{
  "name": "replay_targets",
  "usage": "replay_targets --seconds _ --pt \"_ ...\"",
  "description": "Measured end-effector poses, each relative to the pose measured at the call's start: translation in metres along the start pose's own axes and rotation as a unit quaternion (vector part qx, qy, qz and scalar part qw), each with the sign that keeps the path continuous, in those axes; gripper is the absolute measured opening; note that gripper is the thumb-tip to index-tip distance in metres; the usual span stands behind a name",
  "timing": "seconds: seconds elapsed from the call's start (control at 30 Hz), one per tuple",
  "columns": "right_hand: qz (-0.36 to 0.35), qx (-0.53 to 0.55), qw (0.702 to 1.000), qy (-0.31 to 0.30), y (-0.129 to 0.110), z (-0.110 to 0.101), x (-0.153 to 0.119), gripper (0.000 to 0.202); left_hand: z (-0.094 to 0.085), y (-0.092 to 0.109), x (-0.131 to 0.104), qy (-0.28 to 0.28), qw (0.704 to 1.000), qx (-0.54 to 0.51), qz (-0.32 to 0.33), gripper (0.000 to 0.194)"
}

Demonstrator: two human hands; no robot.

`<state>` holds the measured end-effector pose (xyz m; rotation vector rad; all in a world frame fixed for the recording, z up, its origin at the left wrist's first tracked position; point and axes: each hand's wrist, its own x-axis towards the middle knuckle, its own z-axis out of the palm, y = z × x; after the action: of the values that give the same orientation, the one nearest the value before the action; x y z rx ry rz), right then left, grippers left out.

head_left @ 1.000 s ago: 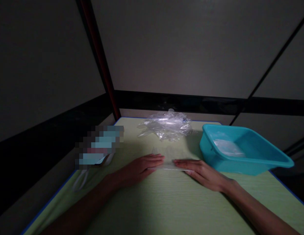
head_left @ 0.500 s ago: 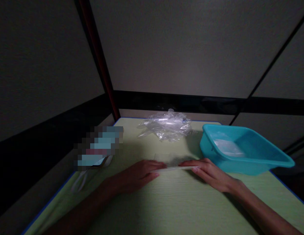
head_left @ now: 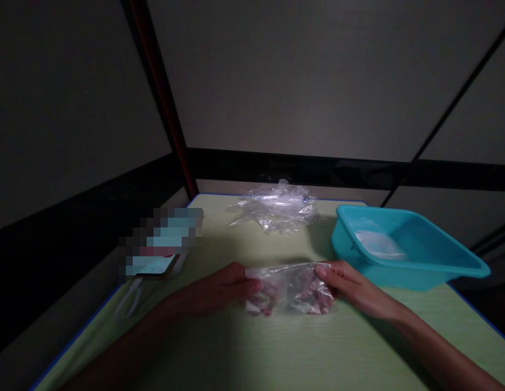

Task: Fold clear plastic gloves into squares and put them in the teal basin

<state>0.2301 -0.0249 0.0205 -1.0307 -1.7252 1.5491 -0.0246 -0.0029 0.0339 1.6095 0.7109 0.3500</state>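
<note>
A clear plastic bag [head_left: 288,288] is stretched between my two hands above the table, its upper edge nearly level. My left hand [head_left: 232,288] pinches its left end, with the thumb in front. At the right end, my right hand [head_left: 344,282] grips the bag, thumb on the near side and the other fingers behind. Several fingers show faintly through the film. Beyond the hands lies a crumpled pile of clear plastic bags [head_left: 277,209].
To the right stands a turquoise plastic basin [head_left: 415,276] with a flat clear-and-white plastic piece [head_left: 378,244] inside. A blurred-out object [head_left: 163,244] with a white strap [head_left: 130,298] lies at the left edge of the pale green table [head_left: 220,353]. Walls rise behind.
The bag, seen almost edge-on before, now hangs with its face toward me. My hands have turned, and their fingers have gone behind the film.
</note>
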Motion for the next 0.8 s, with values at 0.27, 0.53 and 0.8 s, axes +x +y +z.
replay_targets --seconds 0.27,0.53,0.8 --pt "0.131 0.228 0.964 0.029 0.013 0.004 0.003 0.029 0.000 -0.013 0.006 -0.014 0.961 -0.268 -0.074 0.028" --pt "0.206 0.269 0.941 -0.022 0.018 0.003 0.005 0.030 0.000 -0.023 0.013 -0.135 0.900 -0.391 -0.137 0.039" --pt "0.128 0.163 0.976 0.067 0.025 0.007 0.017 0.038 -0.008 -0.026 0.019 -0.074 0.930 -0.330 -0.144 0.033"
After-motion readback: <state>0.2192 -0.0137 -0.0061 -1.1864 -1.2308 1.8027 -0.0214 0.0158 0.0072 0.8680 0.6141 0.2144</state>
